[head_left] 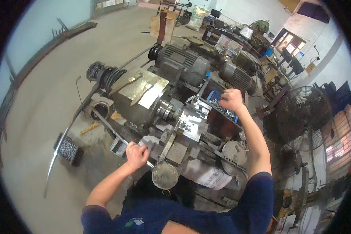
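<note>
My left hand [137,155] is closed around a long metal lever [115,132] that slants across the near left side of a lathe-like machine [134,103]. To the right, my right hand [232,99] hovers at a blue bin [210,94] filled with small metal parts [225,110]. Its fingers are curled together, and what they hold, if anything, is hidden. Between my hands are the machine's spindle nose [165,110] and a bright metal slide block [192,125]. A round metal disc [165,176] sits close to my body, just right of my left hand.
A dark crate [68,150] of small metal parts stands on the floor at left. Electric motors [183,58] and more machines fill the far side. A large caged fan [302,117] stands at right. Two flat tools [144,93] lie on the machine's top.
</note>
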The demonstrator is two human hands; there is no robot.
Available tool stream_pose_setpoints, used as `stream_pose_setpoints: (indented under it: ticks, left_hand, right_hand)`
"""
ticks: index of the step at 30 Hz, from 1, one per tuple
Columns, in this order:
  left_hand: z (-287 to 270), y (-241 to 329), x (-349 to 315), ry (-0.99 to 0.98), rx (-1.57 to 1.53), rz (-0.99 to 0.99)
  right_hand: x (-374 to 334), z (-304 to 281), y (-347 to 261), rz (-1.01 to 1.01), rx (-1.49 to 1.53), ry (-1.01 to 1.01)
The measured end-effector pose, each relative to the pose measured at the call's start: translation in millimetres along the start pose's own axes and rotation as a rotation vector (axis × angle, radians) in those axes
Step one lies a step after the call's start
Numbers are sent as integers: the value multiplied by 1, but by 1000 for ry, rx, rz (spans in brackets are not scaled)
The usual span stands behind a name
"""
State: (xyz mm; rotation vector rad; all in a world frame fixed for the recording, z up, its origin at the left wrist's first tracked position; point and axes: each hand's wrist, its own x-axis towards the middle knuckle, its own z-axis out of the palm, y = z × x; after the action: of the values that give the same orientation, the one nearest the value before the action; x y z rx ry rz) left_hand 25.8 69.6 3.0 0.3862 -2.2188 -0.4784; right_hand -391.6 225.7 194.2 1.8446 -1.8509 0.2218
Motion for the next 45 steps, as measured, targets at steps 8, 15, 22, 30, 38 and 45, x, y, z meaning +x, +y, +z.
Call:
stream_pose_setpoints:
  ticks: [8, 15, 22, 30, 38, 45]
  left_hand:
    - [-3, -1, -3, 54, -41, 3]
    - [-4, -1, -2, 60, -42, 18]
    - [-6, 2, 1, 82, -23, 34]
    - [-9, 0, 0, 26, -39, 21]
    - [-8, 2, 2, 15, -39, 23]
    - [-9, 1, 2, -91, -6, 11]
  right_hand:
    - [-94, -74, -139, 236, -85, -428]
    - [-103, -95, -180, 313, -234, -601]
    - [-78, -115, -219, 327, -227, -910]
    - [-54, -125, -227, 356, -75, -1055]
    - [-100, -63, -128, 101, -261, -588]
    - [-78, -46, -85, 73, -146, -489]
